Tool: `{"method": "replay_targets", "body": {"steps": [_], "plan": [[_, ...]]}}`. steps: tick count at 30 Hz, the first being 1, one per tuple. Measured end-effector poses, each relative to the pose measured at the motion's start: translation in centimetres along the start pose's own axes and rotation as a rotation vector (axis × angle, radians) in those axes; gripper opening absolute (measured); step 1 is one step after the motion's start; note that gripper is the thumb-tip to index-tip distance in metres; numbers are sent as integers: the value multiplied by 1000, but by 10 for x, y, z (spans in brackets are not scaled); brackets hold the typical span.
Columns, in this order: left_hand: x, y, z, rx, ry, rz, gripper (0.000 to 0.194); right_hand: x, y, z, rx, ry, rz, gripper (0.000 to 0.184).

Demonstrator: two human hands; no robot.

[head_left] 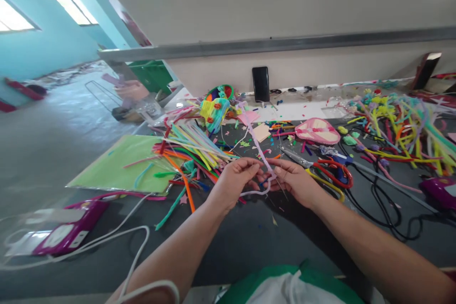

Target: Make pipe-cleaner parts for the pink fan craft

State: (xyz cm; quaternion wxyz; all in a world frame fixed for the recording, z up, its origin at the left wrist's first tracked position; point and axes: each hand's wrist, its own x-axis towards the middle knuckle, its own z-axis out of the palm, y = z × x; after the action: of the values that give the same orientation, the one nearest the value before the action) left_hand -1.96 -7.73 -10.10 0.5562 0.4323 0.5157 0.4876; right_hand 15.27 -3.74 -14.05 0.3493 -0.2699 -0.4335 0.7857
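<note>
Both of my hands meet over the middle of the dark table [249,242]. My left hand [233,181] pinches a pale lilac pipe cleaner [257,147] that runs up and away from my fingers and loops below them. My right hand [297,181] is closed on the same pipe cleaner from the other side, fingertips almost touching the left ones. A fan of many-coloured pipe cleaners [192,149] lies just left of my left hand. Red and yellow handled scissors [329,174] rest right beside my right hand.
A green sheet [117,166] lies at left, a magenta device [69,232] with white cables near the front left edge. More pipe cleaners [402,128] pile up at right over black cables [377,199]. A pink pouch [317,130], a colourful craft piece [215,104] and a black phone [261,83] stand further back.
</note>
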Motion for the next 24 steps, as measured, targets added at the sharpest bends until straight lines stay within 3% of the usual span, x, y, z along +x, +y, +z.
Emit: {"method": "replay_targets", "body": {"steps": [5,11,24], "plan": [[0,1,0,-65,-21,2,27,0,0,1,-24,25,7,41],[3,1,-5,-191,42,61,24,-1,0,4,-51,98,-19,40],[4,0,-5,-241,24,92,21,-2,0,13,-39,145,-33,42]]}}
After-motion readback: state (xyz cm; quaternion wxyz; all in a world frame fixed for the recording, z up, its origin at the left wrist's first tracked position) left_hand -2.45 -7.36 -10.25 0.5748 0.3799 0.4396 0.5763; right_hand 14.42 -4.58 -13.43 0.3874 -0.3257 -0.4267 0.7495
